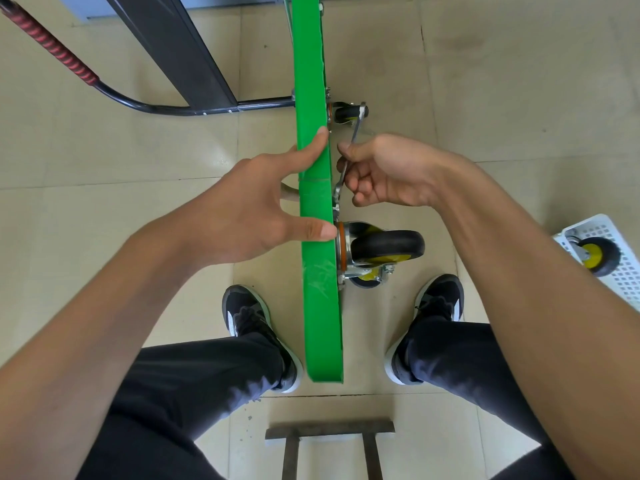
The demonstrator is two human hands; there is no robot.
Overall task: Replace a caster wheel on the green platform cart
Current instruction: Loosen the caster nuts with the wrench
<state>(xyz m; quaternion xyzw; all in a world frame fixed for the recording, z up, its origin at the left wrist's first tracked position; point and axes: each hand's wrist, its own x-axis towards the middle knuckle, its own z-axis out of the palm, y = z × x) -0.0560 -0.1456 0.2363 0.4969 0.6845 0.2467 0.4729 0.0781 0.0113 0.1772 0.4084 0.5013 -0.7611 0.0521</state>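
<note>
Left hand (242,216) braces the cart, right hand (384,171) works a wrench beside the caster.

The green platform cart (317,209) stands on edge between the feet, its long axis running away from the person. The left hand clasps that edge, thumb and fingers spread over it. The right hand's fingers curl around a wrench (346,161) (its lower end meets the bolts at the mounting plate), just above the near caster wheel (388,249). The right hand is nearer. A spare wheel (597,256) sits in a white basket (623,282), far right.
</note>
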